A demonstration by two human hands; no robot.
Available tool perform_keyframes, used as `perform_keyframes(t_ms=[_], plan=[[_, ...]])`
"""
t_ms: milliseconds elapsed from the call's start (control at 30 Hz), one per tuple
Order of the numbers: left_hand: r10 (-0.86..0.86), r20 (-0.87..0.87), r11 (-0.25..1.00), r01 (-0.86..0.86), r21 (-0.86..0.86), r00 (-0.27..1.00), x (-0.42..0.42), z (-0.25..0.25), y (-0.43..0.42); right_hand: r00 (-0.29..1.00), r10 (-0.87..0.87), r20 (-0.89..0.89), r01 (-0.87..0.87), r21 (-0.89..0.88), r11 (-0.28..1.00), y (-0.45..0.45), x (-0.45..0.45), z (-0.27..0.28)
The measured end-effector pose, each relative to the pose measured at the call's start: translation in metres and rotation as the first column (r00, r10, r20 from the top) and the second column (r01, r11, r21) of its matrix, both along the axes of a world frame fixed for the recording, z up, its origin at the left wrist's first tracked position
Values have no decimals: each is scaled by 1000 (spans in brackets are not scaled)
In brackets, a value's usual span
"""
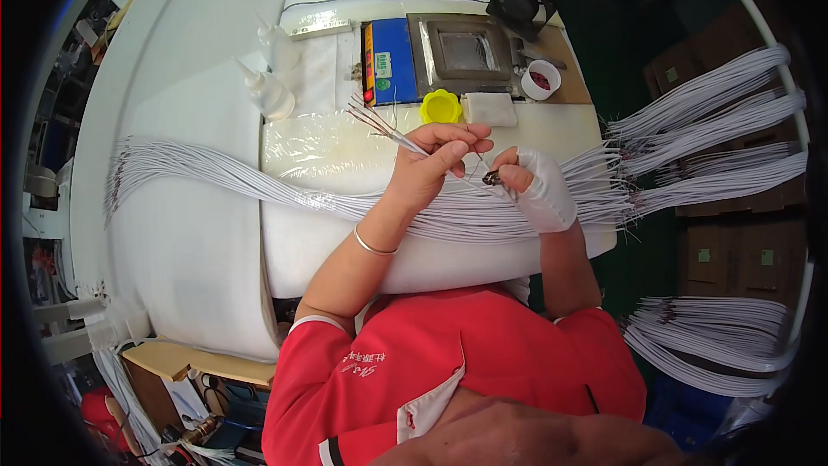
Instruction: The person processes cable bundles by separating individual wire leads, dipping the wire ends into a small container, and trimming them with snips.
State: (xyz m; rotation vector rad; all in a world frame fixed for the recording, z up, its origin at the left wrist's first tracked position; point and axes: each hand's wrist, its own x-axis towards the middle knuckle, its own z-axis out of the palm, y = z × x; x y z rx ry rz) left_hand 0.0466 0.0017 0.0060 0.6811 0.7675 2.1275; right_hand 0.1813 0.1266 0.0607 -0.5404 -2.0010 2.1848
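Observation:
My left hand is closed round a few white cables, whose stripped, copper-coloured ends fan out up and to the left. Thin wires show between its fingertips and my right hand. My right hand, in a white fingerless covering, pinches a small dark metallic piece between thumb and finger; what exactly it is cannot be made out. Beneath both hands a long bundle of white cables runs across the padded table.
Beyond my hands are a yellow flower-shaped dish, a white cup of red bits, a grey device, a blue box and a black fan. Squeeze bottles stand left. Cable bundles hang on a rail at right.

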Motion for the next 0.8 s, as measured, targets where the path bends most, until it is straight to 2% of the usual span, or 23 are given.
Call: perform_keyframes(t_ms=[100,200,333,433,467,567,733,800], plan=[[-24,34,999,25,-21,999,0,1,-2,999,33,23,-33,-31,999,1,0,0],[50,132,980,-22,-200,990,3,1,0,999,44,31,-42,-51,998,1,0,-2],[99,153,949,-47,-310,983,5,2,1,997,35,69,-32,-39,999,-3,-3,-2],[128,167,948,-72,-310,978,4,3,1,999,18,39,-23,136,990,-6,-6,2],[143,171,947,-85,-309,975,3,3,1,999,19,41,-24,135,991,-8,-7,3],[154,154,945,-101,-310,976,3,2,1,983,-146,-116,179,362,915,-12,-9,5],[159,92,942,-124,-312,983,4,2,1,979,-173,-103,199,347,917,-7,-11,14],[161,89,942,-126,-311,983,5,2,1,987,-154,-46,160,364,918,-10,-10,21]])
